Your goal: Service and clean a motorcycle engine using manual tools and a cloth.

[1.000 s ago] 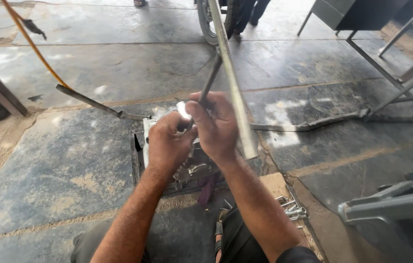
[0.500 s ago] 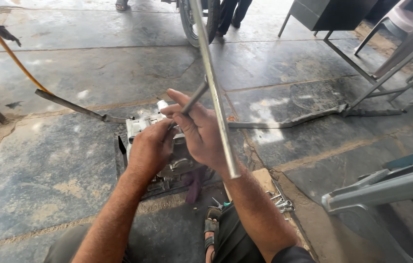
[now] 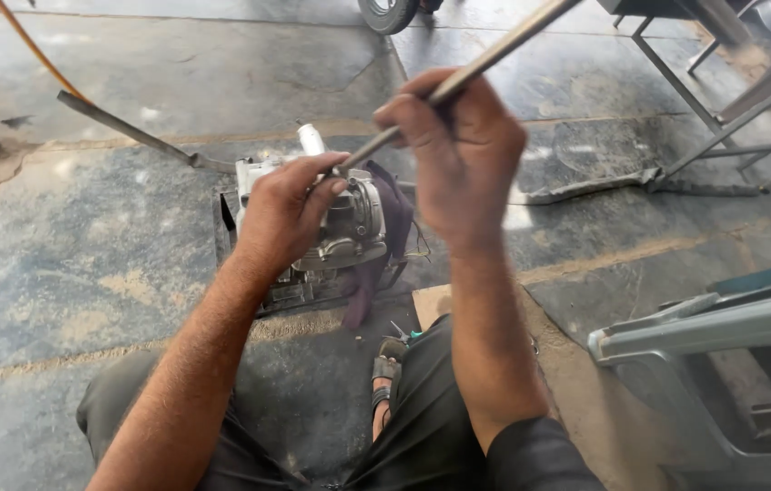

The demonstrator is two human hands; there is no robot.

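Observation:
A grey metal engine block (image 3: 349, 218) sits on the stone floor in front of my knees, with a dark purple rag (image 3: 383, 245) draped beside it. My right hand (image 3: 458, 155) is raised above it and shut on a long thin metal rod (image 3: 494, 56) that slants up to the top right. The rod's lower end reaches down to my left hand (image 3: 285, 214), which rests on top of the engine block and pinches the rod's tip. My legs in dark trousers and a sandalled foot (image 3: 390, 373) lie below.
A grey plastic chair (image 3: 722, 345) stands at the right. Metal table legs (image 3: 704, 118) rise at the upper right, a flattened metal bar (image 3: 640, 186) lies on the floor, and an orange hose with a metal nozzle (image 3: 121, 132) runs at the upper left. A wheel (image 3: 390, 14) is at the top.
My right hand has lifted and slid up along the rod, and the rod now tilts more to the right. My left hand stays on the engine block. The view has shifted closer.

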